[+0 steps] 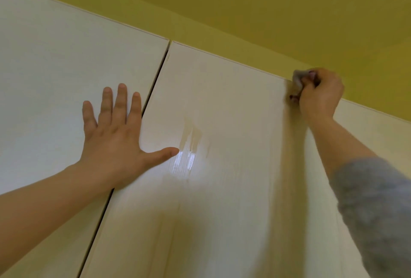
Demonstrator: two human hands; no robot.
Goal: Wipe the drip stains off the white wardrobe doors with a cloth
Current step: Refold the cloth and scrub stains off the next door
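Though glossy, streaky doors (233, 111), yellow wall (266, 11)

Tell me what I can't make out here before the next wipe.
Head view:
- Cloth: mostly buried in the right hand and blurred; size unclear.
- Right door: strip behind the right forearm hidden; lower part cut off by the bottom edge.
- Left door: patch under the flat left hand covered.
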